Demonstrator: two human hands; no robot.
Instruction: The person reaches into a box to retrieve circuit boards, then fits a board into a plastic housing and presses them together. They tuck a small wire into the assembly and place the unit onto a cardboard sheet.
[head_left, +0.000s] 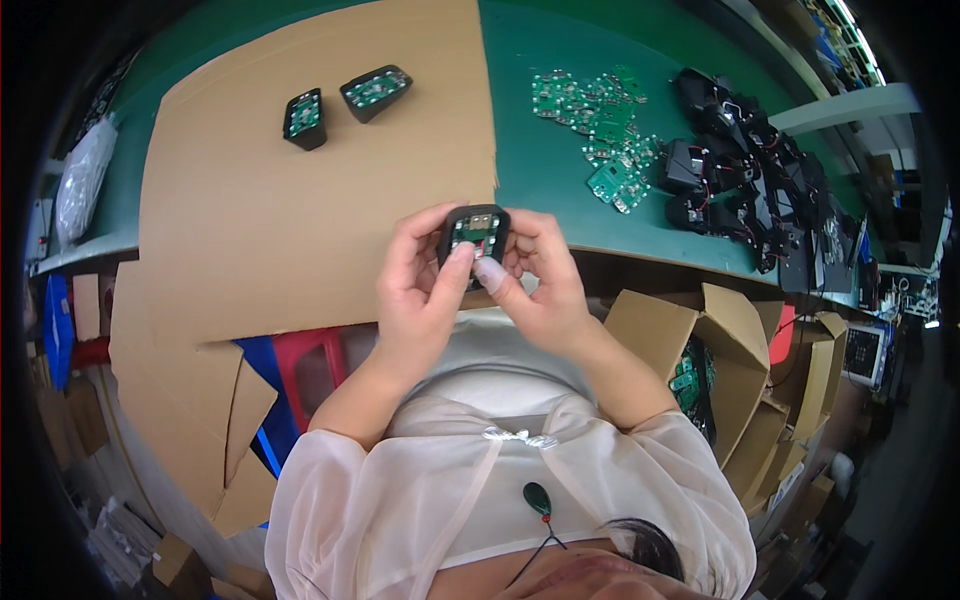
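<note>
Both hands hold one small black plastic housing [477, 231] with a green circuit board seated in it, just in front of the table edge. My left hand [418, 290] grips its left side with the thumb pressing on the board. My right hand [540, 285] grips the right side, thumb on the lower edge. Two similar black housings with green boards [305, 118] [376, 92] lie on the brown cardboard sheet [260, 220] farther back.
A pile of loose green circuit boards [598, 125] lies on the green table [540, 190], with a heap of black housings and wires [745, 175] to its right. Open cardboard boxes [720, 350] stand below the table at right. A clear plastic bag [82, 180] sits at the far left.
</note>
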